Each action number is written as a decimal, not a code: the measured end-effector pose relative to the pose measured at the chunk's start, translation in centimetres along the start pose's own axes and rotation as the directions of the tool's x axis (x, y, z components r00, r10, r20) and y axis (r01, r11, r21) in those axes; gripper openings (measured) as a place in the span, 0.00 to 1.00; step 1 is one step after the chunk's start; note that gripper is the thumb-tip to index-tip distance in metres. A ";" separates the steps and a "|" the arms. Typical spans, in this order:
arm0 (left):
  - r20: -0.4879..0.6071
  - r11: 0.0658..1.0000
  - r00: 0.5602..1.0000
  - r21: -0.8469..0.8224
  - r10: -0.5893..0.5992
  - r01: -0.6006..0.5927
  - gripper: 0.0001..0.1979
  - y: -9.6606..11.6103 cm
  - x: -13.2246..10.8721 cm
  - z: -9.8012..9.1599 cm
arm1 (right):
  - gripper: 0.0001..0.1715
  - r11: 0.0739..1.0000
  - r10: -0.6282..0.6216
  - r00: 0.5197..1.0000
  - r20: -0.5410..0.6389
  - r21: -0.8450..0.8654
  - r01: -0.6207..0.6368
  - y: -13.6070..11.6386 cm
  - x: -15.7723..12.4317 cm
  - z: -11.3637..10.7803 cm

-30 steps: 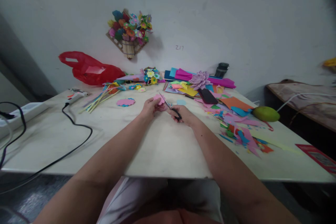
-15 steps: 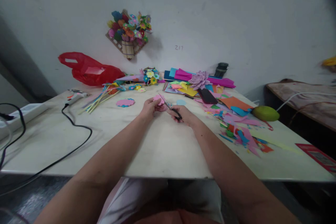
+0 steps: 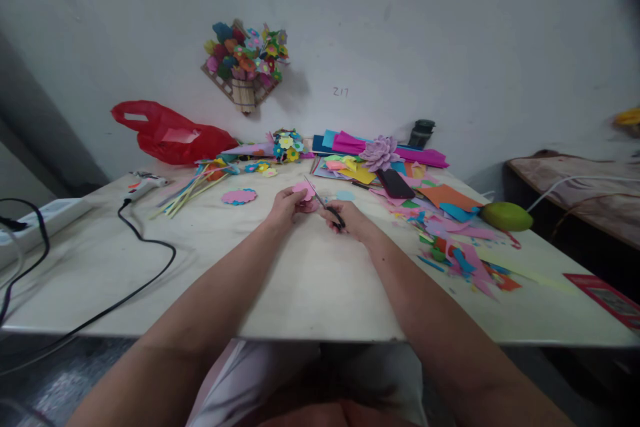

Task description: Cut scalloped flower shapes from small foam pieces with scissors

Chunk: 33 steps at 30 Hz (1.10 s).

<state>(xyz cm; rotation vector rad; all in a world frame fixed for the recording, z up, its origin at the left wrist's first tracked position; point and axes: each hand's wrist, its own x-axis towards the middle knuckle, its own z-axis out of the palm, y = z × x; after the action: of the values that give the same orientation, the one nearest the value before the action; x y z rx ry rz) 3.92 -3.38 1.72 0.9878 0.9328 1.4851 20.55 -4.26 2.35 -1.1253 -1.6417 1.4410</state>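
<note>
My left hand [image 3: 286, 205] pinches a small pink craft-sheet piece [image 3: 302, 189] above the middle of the table. In my right hand [image 3: 347, 217] is a pair of black-handled scissors [image 3: 318, 198], its blades pointing up and left against the right side of the pink piece. The lower part of the piece is partly hidden by my fingers. Left of my hands lies a scalloped pink disc with blue edging [image 3: 239, 197]. Just beyond the scissors rests a light blue round piece [image 3: 345, 195].
Coloured scraps [image 3: 465, 257] spread over the right side, near a phone [image 3: 395, 183] and a green fruit [image 3: 507, 216]. On the left are a glue gun [image 3: 145, 185] with its black cord, a power strip [image 3: 45, 223], yellow sticks [image 3: 193, 193] and a red bag [image 3: 170, 137].
The scissors have turned slightly and their blades sit a little differently at the pink piece. Both hands stay in nearly the same place.
</note>
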 end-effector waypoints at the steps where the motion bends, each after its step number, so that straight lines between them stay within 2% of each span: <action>1: 0.000 1.000 1.000 0.002 0.000 0.000 0.10 0.0 0.0 0.0 | 0.11 1.000 -0.007 1.000 -0.010 -0.004 0.007 0.0 0.0 0.0; 13: 0.071 1.000 0.997 0.011 0.011 -0.012 0.19 -0.2 -0.2 -0.1 | 0.12 0.999 -0.051 0.998 -0.023 0.013 0.052 0.7 0.6 -0.2; 19: 0.094 0.999 0.995 0.026 -0.029 0.026 0.16 0.0 -0.3 -0.1 | 0.14 0.996 -0.084 0.996 -0.020 0.022 0.085 0.7 0.4 -0.1; 23: 0.087 0.999 0.996 0.039 -0.034 0.031 0.15 -0.3 -0.1 -0.1 | 0.14 0.997 -0.055 0.998 -0.033 0.058 0.057 0.2 0.1 0.1; 29: 0.147 0.998 0.989 0.059 -0.025 0.016 0.17 -0.4 -0.2 -0.2 | 0.11 0.998 -0.005 0.998 -0.062 0.062 0.009 -0.6 -0.3 0.3; 33: 0.156 0.999 0.988 0.039 -0.020 0.014 0.18 -0.5 -0.2 -0.2 | 0.12 0.998 -0.022 0.998 -0.058 0.055 0.025 -0.4 -0.2 0.3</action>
<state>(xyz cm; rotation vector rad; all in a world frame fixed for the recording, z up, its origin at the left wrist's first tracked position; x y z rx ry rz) 3.95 -3.47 1.17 1.1047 0.8570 1.3590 20.30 -4.56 2.73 -1.1024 -1.5612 1.4180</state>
